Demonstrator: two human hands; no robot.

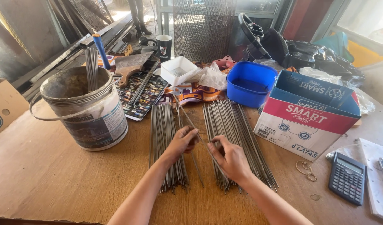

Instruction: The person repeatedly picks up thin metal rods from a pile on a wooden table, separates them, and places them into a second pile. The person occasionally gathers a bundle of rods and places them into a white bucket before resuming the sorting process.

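Your left hand (182, 141) and right hand (231, 157) meet over the middle of the wooden bench (45, 179), and both are pinched closed on the same thin metal rod (191, 123). The rod is grey, straight and very slender, with a dull sheen; it slants away from you, its far end reaching toward the patterned cloth (191, 92) and its near part passing through your fingertips. A couple of loose rods lie in the gap under your hands.

On your left lies one bundle of rods (164, 141), packed side by side and running lengthwise away from you. On your right lies a wider bundle (233, 125), fanned slightly at the near end. Both heaps show the same grey, wire-like stock, all of roughly matching length.

A dirty bucket (95, 118) stands to the far left with more rods standing upright inside it. A blue plastic tub (250, 85) sits beyond the right bundle, just beside a cardboard box (308, 118). A calculator (347, 177) lies near the right edge, beside a notepad (377, 175).
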